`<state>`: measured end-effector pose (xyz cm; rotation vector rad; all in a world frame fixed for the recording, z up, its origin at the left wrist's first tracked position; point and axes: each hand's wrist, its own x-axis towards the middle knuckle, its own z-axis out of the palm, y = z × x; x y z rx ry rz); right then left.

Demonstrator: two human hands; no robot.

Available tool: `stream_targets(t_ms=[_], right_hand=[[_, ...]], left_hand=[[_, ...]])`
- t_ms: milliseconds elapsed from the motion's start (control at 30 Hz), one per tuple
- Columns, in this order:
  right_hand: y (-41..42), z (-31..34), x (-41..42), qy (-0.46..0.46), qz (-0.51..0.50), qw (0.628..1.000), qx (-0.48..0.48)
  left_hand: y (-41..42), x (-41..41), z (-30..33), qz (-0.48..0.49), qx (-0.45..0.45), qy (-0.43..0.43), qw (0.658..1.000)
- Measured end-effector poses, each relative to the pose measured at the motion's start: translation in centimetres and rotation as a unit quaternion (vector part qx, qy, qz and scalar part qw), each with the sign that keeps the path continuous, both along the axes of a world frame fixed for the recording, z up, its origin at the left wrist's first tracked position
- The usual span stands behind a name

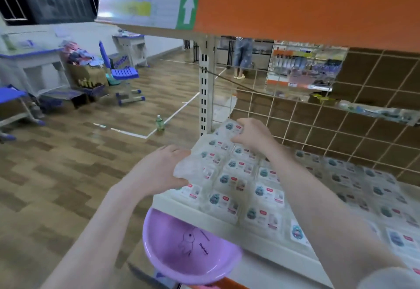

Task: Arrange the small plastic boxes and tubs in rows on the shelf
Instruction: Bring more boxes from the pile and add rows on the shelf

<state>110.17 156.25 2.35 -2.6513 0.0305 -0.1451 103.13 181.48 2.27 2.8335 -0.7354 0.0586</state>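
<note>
Two hands are seen. The left hand (159, 170) grips the near-left corner of a clear stack of plastic boxes (218, 163), fingers curled round it. The right hand (252, 134) presses the stack's far end at 12 o'clock, fingers bent. The stack sits on the shelf (227, 227); box count blurred. One purple tub (188, 247) lies at 6 o'clock.

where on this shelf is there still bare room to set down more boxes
Bare shelf shows only as a front strip between the boxes and the purple bowl. Behind it the boxes lie in tight rows back to the wire grid. The left end is crowded too: the left hand and right hand hold a clear pack there.
</note>
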Motion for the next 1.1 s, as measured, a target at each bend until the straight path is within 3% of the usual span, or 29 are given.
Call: stream_targets(t_ms=[167,400,1100], right_hand=[[0.9,-0.4,4.5,0.026,0.018,0.998,-0.046],[1.6,-2.8,7.2,0.097,0.021,0.995,-0.004],[0.2,-4.2,8.4,0.080,0.065,0.993,0.051]], left_hand=[[0.8,1.0,-0.1,-0.010,-0.008,-0.010,1.000],[1.3,2.3,-0.6,-0.002,-0.007,-0.002,1.000],[1.2,3.2,-1.5,-0.005,-0.025,0.007,1.000]])
